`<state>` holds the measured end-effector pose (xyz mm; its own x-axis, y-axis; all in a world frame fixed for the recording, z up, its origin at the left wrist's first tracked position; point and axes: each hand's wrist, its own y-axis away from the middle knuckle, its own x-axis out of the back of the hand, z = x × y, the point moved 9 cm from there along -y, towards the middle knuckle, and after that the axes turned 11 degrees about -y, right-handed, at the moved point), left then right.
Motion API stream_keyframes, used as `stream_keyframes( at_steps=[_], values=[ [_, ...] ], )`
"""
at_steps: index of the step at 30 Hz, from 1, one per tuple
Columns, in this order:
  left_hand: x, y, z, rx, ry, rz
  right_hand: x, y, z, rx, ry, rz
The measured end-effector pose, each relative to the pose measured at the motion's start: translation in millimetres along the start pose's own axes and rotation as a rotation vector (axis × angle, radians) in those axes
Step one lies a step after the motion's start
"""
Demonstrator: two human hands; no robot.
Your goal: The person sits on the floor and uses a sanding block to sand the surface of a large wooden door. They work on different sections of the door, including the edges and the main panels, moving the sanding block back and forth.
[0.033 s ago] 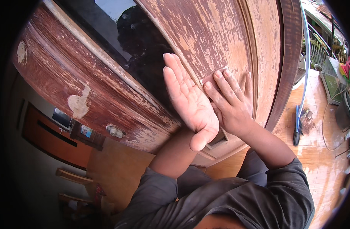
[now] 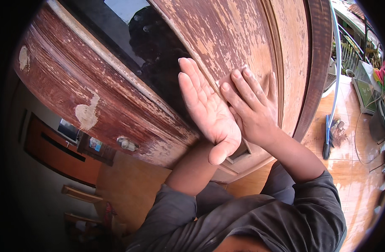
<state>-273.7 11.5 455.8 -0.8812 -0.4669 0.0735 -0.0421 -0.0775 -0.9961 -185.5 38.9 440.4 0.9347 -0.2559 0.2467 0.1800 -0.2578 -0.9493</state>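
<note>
A wooden door point(image 2: 226, 38) with worn, flaking red-brown finish fills the upper middle. My right hand point(image 2: 253, 109) lies on the bare-patched panel, its fingers pressing a small pale brown sheet of sandpaper point(image 2: 225, 78) flat against the wood. Most of that sheet is hidden under the fingers. My left hand point(image 2: 211, 109) is open and empty, palm turned up toward me, beside the moulding between the panel and the dark glass pane point(image 2: 163, 50). Its thumb points away from the other fingers.
On the left, the door's edge carries a round metal lock point(image 2: 127, 144) and pale filler patches point(image 2: 86, 115). A blue broom point(image 2: 327, 138) stands on the tiled floor point(image 2: 348, 176) at right, near a little debris heap. Farther right are plants and a dark bucket point(image 2: 379, 126).
My right hand has slid slightly up and to the left along the panel with the sandpaper beneath it. My left hand has hardly moved.
</note>
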Motion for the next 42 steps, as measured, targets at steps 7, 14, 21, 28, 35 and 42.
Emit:
stream_keyframes(
  at_steps=[7, 14, 21, 28, 35, 42],
  values=[
    [0, 1, -2, 0.044, 0.086, 0.024, -8, -27, 10, 0.046, -0.06, 0.044],
    [0, -3, -3, -0.016, 0.084, 0.034, 3, -2, 1, 0.056, 0.001, 0.083],
    [2, 0, -4, 0.067, 0.116, 0.077, -3, -20, 7, 0.038, -0.035, 0.062],
    [2, 1, -5, 0.052, 0.125, 0.082, -10, -14, 11, 0.031, 0.028, -0.021],
    [3, 1, -3, 0.0, 0.14, 0.055, 1, -30, 1, 0.089, 0.002, 0.034],
    [3, 1, -3, 0.008, 0.153, 0.062, -14, -15, 13, 0.025, 0.056, -0.039]
  ],
)
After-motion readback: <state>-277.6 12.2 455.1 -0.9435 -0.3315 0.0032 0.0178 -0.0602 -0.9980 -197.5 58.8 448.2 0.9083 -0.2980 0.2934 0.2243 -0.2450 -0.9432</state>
